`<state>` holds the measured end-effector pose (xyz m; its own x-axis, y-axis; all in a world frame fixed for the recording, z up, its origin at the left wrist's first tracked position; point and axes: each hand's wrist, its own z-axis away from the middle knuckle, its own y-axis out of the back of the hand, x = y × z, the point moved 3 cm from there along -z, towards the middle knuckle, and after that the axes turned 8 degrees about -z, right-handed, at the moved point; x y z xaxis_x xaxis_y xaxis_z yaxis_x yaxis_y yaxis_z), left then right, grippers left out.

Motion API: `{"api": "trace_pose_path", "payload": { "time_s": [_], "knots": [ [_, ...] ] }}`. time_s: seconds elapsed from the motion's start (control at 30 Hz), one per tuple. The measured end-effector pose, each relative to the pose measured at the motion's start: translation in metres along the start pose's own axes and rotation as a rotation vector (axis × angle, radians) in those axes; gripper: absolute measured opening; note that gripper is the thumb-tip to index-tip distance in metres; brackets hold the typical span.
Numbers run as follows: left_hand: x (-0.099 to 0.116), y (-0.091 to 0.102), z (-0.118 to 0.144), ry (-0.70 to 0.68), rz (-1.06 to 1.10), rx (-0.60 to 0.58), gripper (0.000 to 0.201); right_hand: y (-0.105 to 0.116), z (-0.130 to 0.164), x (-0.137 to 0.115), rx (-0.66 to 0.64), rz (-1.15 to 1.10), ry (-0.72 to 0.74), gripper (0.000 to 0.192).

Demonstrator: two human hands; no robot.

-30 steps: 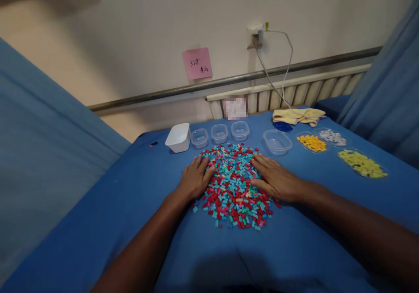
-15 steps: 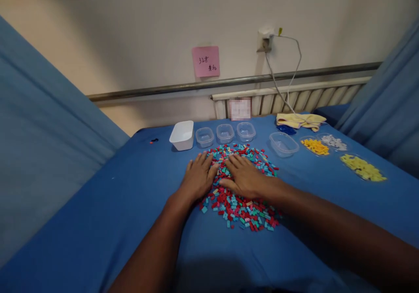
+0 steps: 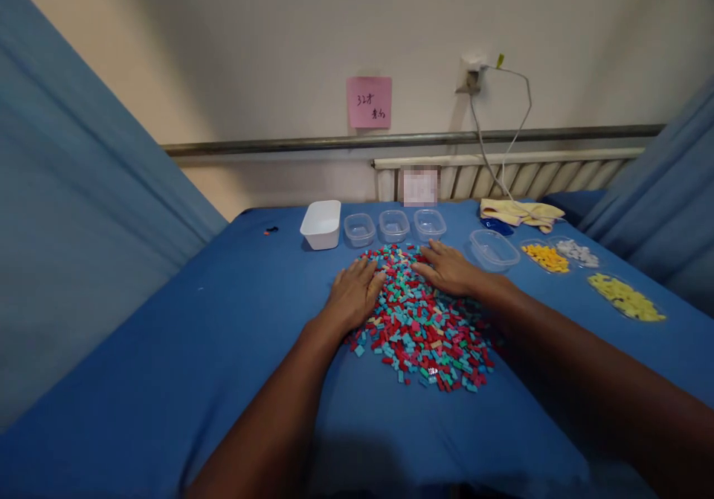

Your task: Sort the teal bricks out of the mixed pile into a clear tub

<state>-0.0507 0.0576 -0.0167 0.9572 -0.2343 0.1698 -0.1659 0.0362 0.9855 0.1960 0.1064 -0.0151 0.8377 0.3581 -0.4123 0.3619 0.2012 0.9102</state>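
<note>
A wide pile of small plastic building bricks, mostly red and turquoise with some green, pink and cream, is spread on the blue cloth. My left hand lies flat at the pile's left edge, fingers stretched forward and thumb over the bricks. On the far right edge rests my right hand, palm down with its fingers extended. Neither hand grasps anything. Bricks beneath both palms are hidden.
Behind the pile stand a white tub and several clear containers. Rightward are trays of orange bricks, grey bricks and yellow bricks. A yellow cloth lies at the back, under a white cable.
My right hand has moved right and away from the pile's middle to its far right edge, uncovering bricks. My left hand stays at the left edge. The view has shifted slightly.
</note>
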Motion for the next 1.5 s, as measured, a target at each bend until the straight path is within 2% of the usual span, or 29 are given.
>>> {"api": "trace_pose_path", "payload": {
  "time_s": [0.07, 0.17, 0.27, 0.37, 0.5, 0.6, 0.67, 0.73, 0.87, 0.93, 1.0, 1.03, 1.07, 1.13, 1.2, 1.33, 1.5],
  "knots": [
    [0.008, 0.001, 0.005, -0.08, -0.014, -0.042, 0.074, -0.004, 0.007, 0.003, -0.038, -0.008, 0.039, 0.089],
    [0.019, 0.003, 0.013, -0.207, -0.027, -0.109, 0.077, -0.014, 0.03, -0.011, -0.097, -0.031, 0.162, 0.088],
    [0.032, 0.005, 0.022, -0.279, -0.005, -0.148, 0.08, -0.017, 0.064, -0.029, -0.148, -0.076, 0.291, 0.09],
    [0.05, 0.006, 0.033, -0.359, 0.018, -0.154, 0.082, -0.011, 0.103, -0.03, -0.202, -0.117, 0.377, 0.089],
    [0.077, 0.002, 0.052, -0.499, 0.013, -0.153, 0.085, -0.005, 0.145, 0.002, -0.211, -0.128, 0.372, 0.084],
    [0.093, -0.005, 0.062, -0.585, 0.009, -0.129, 0.089, -0.007, 0.157, 0.037, -0.047, -0.103, 0.222, 0.083],
    [0.098, -0.011, 0.063, -0.604, -0.012, -0.103, 0.089, -0.014, 0.156, 0.05, 0.021, -0.088, 0.128, 0.087],
    [0.097, -0.014, 0.058, -0.575, -0.045, -0.091, 0.086, -0.025, 0.153, 0.045, 0.005, -0.086, 0.121, 0.09],
    [0.075, -0.009, 0.041, -0.442, -0.108, -0.089, 0.073, -0.038, 0.14, 0.0, -0.063, -0.129, 0.221, 0.092],
    [0.061, -0.004, 0.033, -0.39, -0.128, -0.08, 0.068, -0.031, 0.129, -0.023, -0.076, -0.155, 0.291, 0.093],
    [0.05, 0.001, 0.026, -0.346, -0.129, -0.042, 0.067, -0.014, 0.114, -0.035, -0.059, -0.149, 0.352, 0.083],
    [0.046, 0.004, 0.023, -0.325, -0.117, 0.0, 0.067, -0.003, 0.103, -0.035, -0.029, -0.13, 0.336, 0.072],
    [0.043, 0.006, 0.019, -0.305, -0.095, 0.055, 0.066, 0.008, 0.089, -0.031, 0.011, -0.097, 0.255, 0.058],
    [0.04, 0.009, 0.014, -0.273, -0.016, 0.181, 0.061, 0.029, 0.06, -0.014, 0.1, -0.014, 0.051, 0.045],
    [0.036, 0.01, 0.008, -0.251, 0.103, 0.289, 0.055, 0.041, 0.029, 0.004, 0.155, 0.025, -0.064, 0.037],
    [0.014, 0.009, 0.0, -0.157, 0.372, 0.435, 0.051, 0.041, -0.019, 0.025, 0.142, 0.062, -0.203, 0.028],
    [-0.018, 0.007, -0.01, 0.028, 0.486, 0.501, 0.053, 0.032, -0.042, 0.024, 0.041, 0.096, -0.247, 0.032]
  ]
}}
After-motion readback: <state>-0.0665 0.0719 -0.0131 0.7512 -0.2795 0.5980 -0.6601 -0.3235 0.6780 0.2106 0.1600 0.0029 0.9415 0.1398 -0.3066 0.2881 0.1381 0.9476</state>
